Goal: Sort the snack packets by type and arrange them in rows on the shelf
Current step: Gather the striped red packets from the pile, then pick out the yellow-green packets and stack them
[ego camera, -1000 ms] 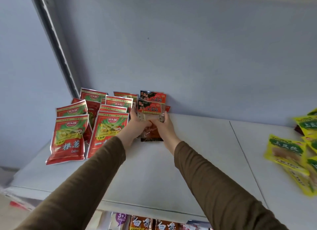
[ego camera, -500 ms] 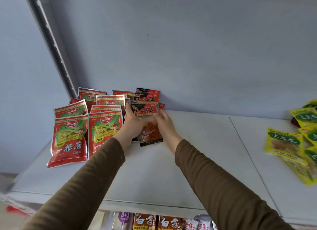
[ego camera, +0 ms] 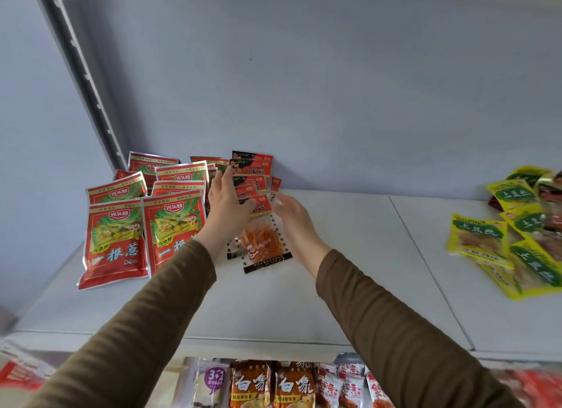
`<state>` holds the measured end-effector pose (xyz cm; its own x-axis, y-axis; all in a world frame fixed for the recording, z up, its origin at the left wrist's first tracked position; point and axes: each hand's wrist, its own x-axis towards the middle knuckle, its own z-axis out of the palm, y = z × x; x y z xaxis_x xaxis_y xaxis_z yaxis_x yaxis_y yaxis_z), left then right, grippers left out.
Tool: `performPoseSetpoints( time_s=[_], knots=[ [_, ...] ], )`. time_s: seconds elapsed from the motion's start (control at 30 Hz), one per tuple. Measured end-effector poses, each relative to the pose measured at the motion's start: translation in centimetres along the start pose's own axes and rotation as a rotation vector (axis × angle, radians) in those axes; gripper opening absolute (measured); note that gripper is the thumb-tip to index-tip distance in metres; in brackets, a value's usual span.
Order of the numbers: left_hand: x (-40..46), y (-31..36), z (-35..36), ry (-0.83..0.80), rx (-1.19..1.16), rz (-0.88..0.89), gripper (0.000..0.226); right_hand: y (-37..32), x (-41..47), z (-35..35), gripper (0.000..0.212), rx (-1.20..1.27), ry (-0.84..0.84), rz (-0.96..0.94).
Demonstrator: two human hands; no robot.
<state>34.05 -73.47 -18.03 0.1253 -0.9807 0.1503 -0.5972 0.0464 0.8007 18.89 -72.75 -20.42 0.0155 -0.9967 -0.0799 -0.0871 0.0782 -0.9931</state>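
Shelf: you are working over a pale grey shelf (ego camera: 304, 301) of flat panels; a seam runs front to back to the right of your hands.
Room: a plain blue-grey back wall (ego camera: 334, 88) rises straight from the rear of the shelf, and a slotted metal upright (ego camera: 82, 73) slants down into the back left corner.
Front edge: the shelf lip crosses just below your forearms; under it, a lower level shows more packets (ego camera: 273, 383).
Open room: the bare stretch lies between your right hand and the yellow packets (ego camera: 477, 234) heaped at the far right; the front middle of the shelf is also bare.
Left side: the red packets (ego camera: 114, 240) lie in overlapping rows from the corner forward, just beside your left wrist.
Task thing: the black-and-orange packets (ego camera: 254, 167) stand stacked against the back wall, between the red rows and the bare shelf; the front one, a clear-windowed packet (ego camera: 261, 243), lies on the surface.
Its axis: its long axis runs front to back, tilted slightly, with the printed header toward the wall.
Left hand (ego camera: 226, 208): your fingers are spread flat, pressing on the stack's left side.
Right hand (ego camera: 292, 216): loosely open, fingers curved at the front packet's right edge; you cannot tell whether they pinch it.
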Motion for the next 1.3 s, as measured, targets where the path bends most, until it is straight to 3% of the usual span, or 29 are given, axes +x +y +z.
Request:
performPoseSetpoints(
  time_s=[0.3, 0.63, 1.0, 1.3],
  knots=[
    [-2.0, 3.5, 3.0, -0.219, 0.127, 0.143, 0.07, -0.7, -2.3, -7.3, 0.046, -0.648, 0.124, -0.265],
    [-5.7, 10.3, 12.9, -0.331, 0.383, 0.407, 0.061, 0.1, -8.7, -20.2, 0.045, -1.068, 0.281, -0.284],
    [-15.1, 22.6, 25.9, -0.381, 0.418, 0.551, 0.06, 1.8, -17.4, -38.7, 0.043, -1.202, 0.338, -0.281],
    [-17.4, 29.3, 33.1, -0.402, 0.393, 0.613, 0.049, 3.3, -18.7, -48.8, 0.044, -1.184, 0.373, -0.218]
  ],
)
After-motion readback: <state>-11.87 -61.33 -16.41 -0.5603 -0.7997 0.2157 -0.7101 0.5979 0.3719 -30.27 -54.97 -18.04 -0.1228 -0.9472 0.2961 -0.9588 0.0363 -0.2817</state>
